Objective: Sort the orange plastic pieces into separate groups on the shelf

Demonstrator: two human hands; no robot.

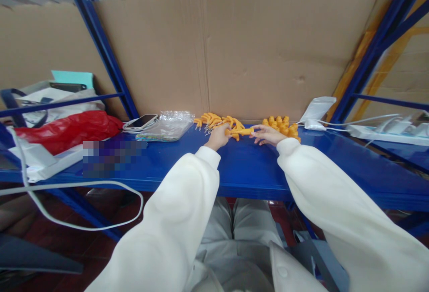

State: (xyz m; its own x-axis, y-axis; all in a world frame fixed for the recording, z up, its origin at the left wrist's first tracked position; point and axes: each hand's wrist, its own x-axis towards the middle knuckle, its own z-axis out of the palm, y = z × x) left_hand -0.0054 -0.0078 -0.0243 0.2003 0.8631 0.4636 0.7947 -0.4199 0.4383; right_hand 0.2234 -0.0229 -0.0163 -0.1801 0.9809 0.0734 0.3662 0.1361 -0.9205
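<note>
Between my two hands is a small yellow-orange plastic piece (245, 131), lying roughly level above the blue shelf (248, 167). My left hand (219, 136) pinches its left end. The fingertips of my right hand (268, 135) close on its thicker right end. Just behind my left hand lies a pile of yellow-orange branching pieces (212, 118), some with short metal chains. Beside and behind my right hand stand several knobbly yellow-orange pieces (283, 126), grouped together. The exact kind of these pieces is too small to make out.
To the left lie a clear plastic bag (174, 127), a phone (142, 122), a red bag (70, 129) and a white power strip (60, 160) with a looping cable. A white packet (317, 111) and another power strip (389, 133) are at the right. Cardboard (268, 51) walls the back.
</note>
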